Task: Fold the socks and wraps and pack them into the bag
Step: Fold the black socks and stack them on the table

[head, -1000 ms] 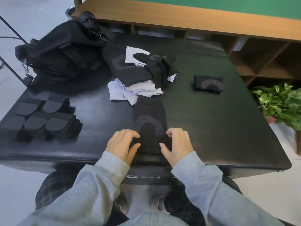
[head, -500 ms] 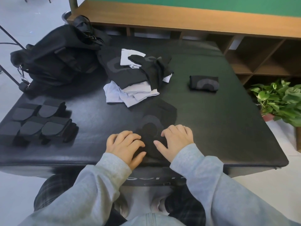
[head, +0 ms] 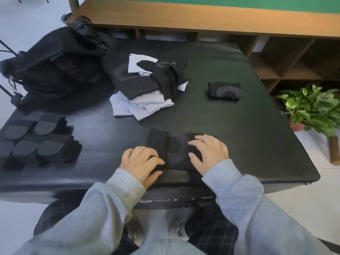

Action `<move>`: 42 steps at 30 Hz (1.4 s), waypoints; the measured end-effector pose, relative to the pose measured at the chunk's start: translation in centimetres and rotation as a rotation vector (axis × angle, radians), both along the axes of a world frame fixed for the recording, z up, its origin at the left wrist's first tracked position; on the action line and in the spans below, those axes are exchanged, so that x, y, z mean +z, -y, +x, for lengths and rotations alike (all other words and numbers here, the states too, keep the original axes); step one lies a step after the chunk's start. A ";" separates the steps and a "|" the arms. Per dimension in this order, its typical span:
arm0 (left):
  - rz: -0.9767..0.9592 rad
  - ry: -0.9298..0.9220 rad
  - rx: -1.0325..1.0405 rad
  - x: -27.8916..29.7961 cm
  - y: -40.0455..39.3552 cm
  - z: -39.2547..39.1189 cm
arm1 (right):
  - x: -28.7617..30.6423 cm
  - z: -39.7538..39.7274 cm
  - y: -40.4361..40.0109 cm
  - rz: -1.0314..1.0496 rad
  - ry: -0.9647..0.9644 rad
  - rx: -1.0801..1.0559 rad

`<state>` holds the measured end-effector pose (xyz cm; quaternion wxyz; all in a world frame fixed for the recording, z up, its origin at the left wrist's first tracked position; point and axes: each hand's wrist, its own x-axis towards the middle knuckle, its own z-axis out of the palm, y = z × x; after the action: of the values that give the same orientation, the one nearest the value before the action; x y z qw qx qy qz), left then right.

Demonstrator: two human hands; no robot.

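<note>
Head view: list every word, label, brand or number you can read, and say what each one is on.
Front edge of the black table: pale lettering, seen upside down and partly hidden by the sleeves; too blurred to read.
Black wrap under both hands: a grey curved mark, a shape, not text.
Folded wrap at far right: the same grey mark, no letters.
Black bag: no readable label.
Nothing else carries text.

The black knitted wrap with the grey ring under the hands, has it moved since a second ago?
Yes. The black knitted wrap no longer reaches toward the white and black clothes pile; it now lies sideways, short, along the table's near edge.
</note>
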<state>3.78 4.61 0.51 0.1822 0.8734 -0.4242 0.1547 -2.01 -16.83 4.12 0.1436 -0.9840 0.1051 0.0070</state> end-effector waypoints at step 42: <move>-0.095 -0.493 0.108 1.5 1.4 -1.0 | -1.3 -2.5 -0.8 0.258 0.105 0.034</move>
<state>2.82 3.18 2.05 0.3122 0.8967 -0.3119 -0.0336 -4.47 -15.99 2.83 0.2741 -0.9580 0.0788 -0.0284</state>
